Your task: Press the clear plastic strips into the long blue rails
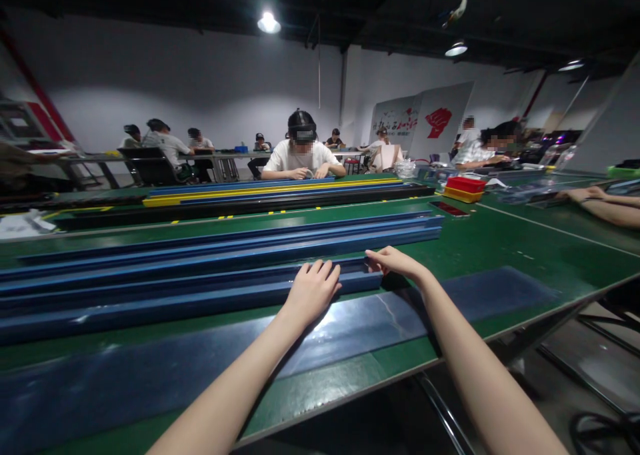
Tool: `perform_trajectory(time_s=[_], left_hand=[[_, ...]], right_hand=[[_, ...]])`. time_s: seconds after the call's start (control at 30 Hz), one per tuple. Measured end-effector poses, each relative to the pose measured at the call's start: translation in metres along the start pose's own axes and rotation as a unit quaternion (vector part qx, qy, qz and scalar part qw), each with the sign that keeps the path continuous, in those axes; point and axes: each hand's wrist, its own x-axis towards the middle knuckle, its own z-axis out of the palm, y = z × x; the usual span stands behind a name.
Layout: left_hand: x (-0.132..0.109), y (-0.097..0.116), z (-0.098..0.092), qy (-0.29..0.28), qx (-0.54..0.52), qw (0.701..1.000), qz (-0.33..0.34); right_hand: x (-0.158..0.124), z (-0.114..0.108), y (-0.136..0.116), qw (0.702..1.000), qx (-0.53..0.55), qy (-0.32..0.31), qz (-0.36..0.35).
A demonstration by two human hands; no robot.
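Observation:
A long blue channel strip (200,303) lies across the green table in front of me, its right end near my hands. My left hand (313,288) rests palm down on that strip close to the end, fingers a little spread. At the very end of the strip, my right hand (395,263) is closed in a pinch, thumb and forefinger pointing left. Whatever is between those fingertips is too small or hidden to make out. Nearer to me, a flat, glossy, clear sheet (345,328) runs under my forearms along the table edge.
More blue channel strips (280,245) lie just behind. Farther back are yellow strips (280,190) and black strips (300,202). A phone (450,208) and red and yellow bins (464,188) stand to the right. Across the table sits a co-worker (304,152); another person's forearms (607,202) reach in at right.

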Motion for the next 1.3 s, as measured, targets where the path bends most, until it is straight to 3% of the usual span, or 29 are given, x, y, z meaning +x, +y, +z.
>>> perform_trajectory(time_s=[0.33,0.63,0.87,1.3], left_hand=[[-0.004,-0.002,0.0,0.006,-0.011,1.0,0.006],[-0.008,-0.005,-0.009,-0.007,0.008,0.999,-0.036],[-0.008,0.0,-0.008,-0.014,-0.002,0.998,-0.055],[-0.007,0.001,-0.008,-0.016,-0.001,0.998,-0.056]], right_hand=[[-0.004,0.007,0.007,0.996,0.078,0.016,-0.045],[-0.005,0.011,0.015,0.997,0.058,0.035,-0.05],[0.002,0.01,0.022,0.993,0.106,0.024,-0.05],[0.0,0.009,0.018,0.988,0.145,0.033,-0.03]])
